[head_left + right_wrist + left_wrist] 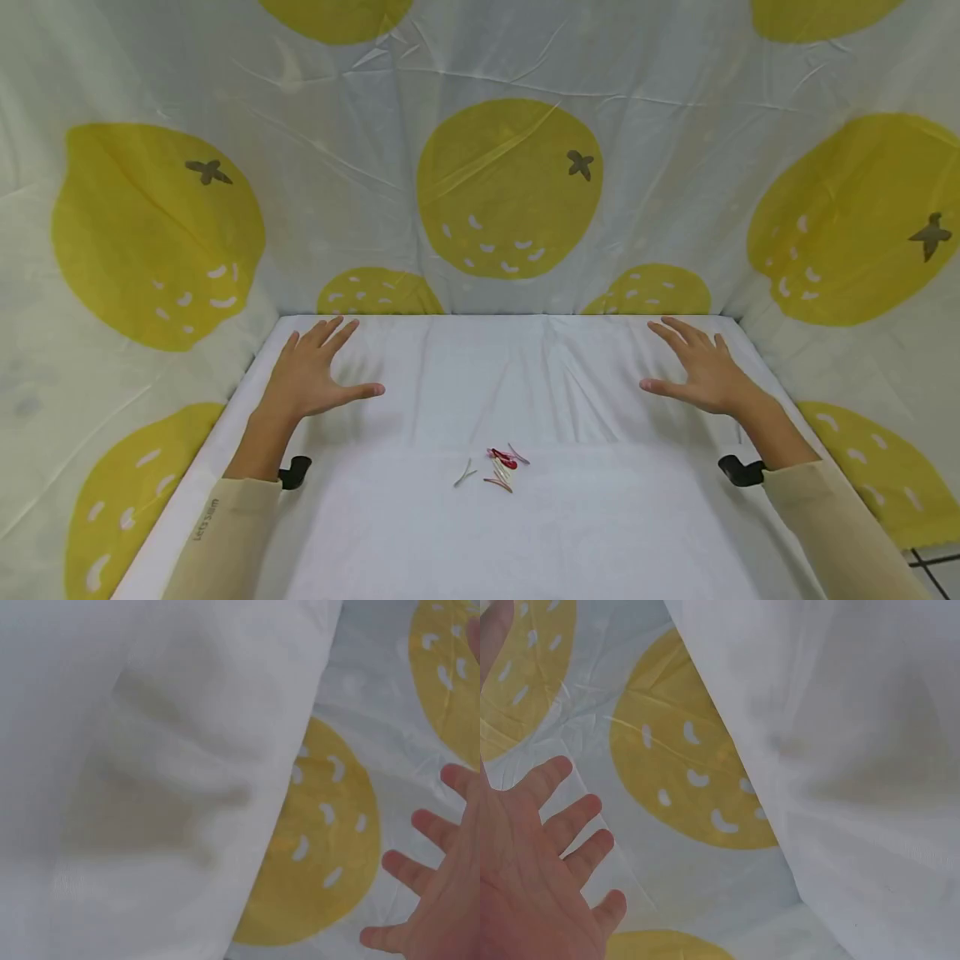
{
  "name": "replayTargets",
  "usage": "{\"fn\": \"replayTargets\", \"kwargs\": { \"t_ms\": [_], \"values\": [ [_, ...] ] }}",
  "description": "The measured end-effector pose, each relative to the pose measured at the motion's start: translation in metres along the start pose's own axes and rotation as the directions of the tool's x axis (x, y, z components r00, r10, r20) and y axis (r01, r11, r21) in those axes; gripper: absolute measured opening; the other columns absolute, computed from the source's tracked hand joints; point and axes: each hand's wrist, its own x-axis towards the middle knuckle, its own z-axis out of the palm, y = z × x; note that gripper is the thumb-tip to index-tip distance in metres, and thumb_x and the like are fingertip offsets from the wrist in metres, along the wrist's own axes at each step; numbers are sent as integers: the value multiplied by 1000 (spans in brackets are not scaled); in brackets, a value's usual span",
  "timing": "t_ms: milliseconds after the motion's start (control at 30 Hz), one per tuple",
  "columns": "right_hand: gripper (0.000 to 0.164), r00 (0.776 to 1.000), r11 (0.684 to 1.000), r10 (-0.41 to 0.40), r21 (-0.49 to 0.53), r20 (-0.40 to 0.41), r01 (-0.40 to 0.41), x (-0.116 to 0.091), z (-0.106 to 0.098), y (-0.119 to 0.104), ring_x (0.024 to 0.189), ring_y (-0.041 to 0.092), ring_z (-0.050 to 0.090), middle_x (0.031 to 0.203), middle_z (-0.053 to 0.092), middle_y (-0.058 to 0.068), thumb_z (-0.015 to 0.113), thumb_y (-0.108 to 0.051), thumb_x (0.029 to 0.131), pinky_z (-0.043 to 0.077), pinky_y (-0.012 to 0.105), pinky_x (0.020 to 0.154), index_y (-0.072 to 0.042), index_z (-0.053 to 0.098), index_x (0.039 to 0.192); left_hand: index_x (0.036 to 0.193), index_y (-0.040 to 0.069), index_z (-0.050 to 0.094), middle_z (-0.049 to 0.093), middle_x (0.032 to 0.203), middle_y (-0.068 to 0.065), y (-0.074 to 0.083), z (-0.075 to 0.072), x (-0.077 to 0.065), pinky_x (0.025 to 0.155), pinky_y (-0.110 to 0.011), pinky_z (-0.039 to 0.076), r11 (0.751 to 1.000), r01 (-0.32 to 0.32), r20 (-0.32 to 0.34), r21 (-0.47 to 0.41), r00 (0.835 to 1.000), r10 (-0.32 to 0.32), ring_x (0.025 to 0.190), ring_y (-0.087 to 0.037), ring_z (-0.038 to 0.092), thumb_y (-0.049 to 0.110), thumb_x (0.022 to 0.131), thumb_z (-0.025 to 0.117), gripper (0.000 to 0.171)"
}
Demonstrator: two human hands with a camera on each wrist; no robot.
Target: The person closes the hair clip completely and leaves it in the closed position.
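Both hands are held up over the white table, fingers spread, with nothing in them. On the left side is my left hand (307, 375), its thumb stretched inward; the left wrist view has its palm (532, 877) at the left edge. My right hand (701, 375) mirrors it on the right, and its spread fingers (431, 825) show in the right wrist view. Between and nearer than the hands lies a small cluster of thin pieces: a red one (504, 457), a pink one (518, 454), a brownish one (498, 484) and pale ones. A whitish forked piece (465, 473) lies just left of them.
A white cloth (495, 550) with creases toward the back covers the table. Around its back and sides hang pale curtains with large yellow lemons (510, 192). Black wrist mounts (295, 473) sit at both sleeve cuffs. Floor tiles (937, 567) show at the lower right corner.
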Motion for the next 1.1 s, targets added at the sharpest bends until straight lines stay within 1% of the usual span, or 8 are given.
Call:
{"fn": "replayTargets", "kwargs": {
  "t_ms": [133,300,433,533,633,733,900,1100],
  "values": [
    [100,1000,1000,-5,25,7,5,4,7,-8,149,51,27,168,25,14,70,-70,85,7,80,115,-27,25,164,164,26,30,31,167,-13,5,4,1,124,-66,12,999,-3,1,-39,1000,3,154,-38,28,89,69,67,120],
    [99,999,998,-44,41,6,44,9,14,-22,150,47,28,167,28,15,70,-70,85,9,76,118,-25,28,163,163,25,32,34,166,-13,11,10,0,125,-63,12,999,-11,15,-53,1000,12,154,-38,28,91,69,66,119],
    [97,999,996,-54,67,2,54,11,19,-34,151,44,28,167,30,12,70,-70,85,18,74,117,-24,32,162,162,24,33,35,165,-14,15,14,-1,126,-61,13,997,-26,16,-67,999,27,153,-38,29,91,69,65,119],
    [94,998,994,-67,82,-4,67,12,23,-42,150,42,31,165,32,9,70,-70,85,27,72,114,-25,36,160,162,25,34,36,165,-13,20,19,-3,126,-61,14,996,-37,15,-81,999,39,152,-37,31,92,68,65,119],
    [91,996,990,-92,104,-4,92,12,28,-51,149,38,35,164,35,6,70,-70,85,32,70,113,-25,39,159,161,25,36,38,164,-12,24,23,-4,125,-61,15,994,-57,11,-89,998,58,151,-37,34,93,67,64,119],
    [88,994,987,-111,114,-3,110,13,32,-61,147,36,39,162,38,4,69,-71,86,35,68,111,-27,42,157,160,25,37,40,162,-12,30,27,-3,125,-61,17,992,-76,4,-98,997,76,150,-36,37,92,68,65,118],
    [83,994,984,-112,141,13,109,15,40,-76,142,34,45,158,43,3,67,-73,86,40,66,109,-27,47,152,159,23,40,42,161,-10,42,30,-1,125,-60,19,987,-92,0,-130,996,92,148,-35,39,89,69,68,115],
    [81,993,979,-117,173,33,109,19,48,-96,140,33,48,155,48,3,64,-78,85,43,63,109,-29,52,148,158,22,43,44,160,-9,55,36,2,123,-59,24,984,-115,7,-138,993,117,146,-36,43,88,69,69,113]
  ]
}}
